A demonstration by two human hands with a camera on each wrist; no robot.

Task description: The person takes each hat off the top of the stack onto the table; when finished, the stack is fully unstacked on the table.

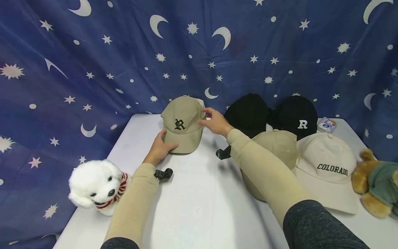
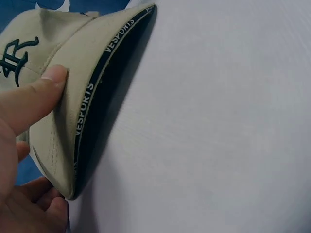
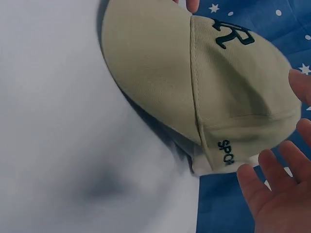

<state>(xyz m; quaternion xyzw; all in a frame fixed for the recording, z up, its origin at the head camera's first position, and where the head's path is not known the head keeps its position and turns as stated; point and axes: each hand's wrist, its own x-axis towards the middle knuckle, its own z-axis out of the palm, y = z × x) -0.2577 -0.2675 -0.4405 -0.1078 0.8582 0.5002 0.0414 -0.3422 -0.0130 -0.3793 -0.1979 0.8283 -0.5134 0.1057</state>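
A khaki baseball cap [image 1: 181, 121] with a dark letter R on its front stands at the table's far left, brim toward me. My left hand [image 1: 159, 148] holds the brim's left side, its thumb lying across the top in the left wrist view. Lettering runs along the brim's dark underside edge [image 2: 83, 109]. Beside the crown's right side is my right hand [image 1: 217, 121], fingers spread and gripping nothing. In the right wrist view its fingertips [image 3: 248, 177] are close to the crown; whether they touch it I cannot tell. Something white [image 1: 200, 102] shows behind the crown.
To the right are two black caps [image 1: 247, 112] [image 1: 295, 114], a plain khaki cap [image 1: 278, 145] partly behind my right arm, and a cream COLORADO cap [image 1: 326, 159]. A small box [image 1: 327, 124], a teddy bear [image 1: 380, 183] and a white plush dog [image 1: 93, 183] also sit on the table [image 1: 186, 214].
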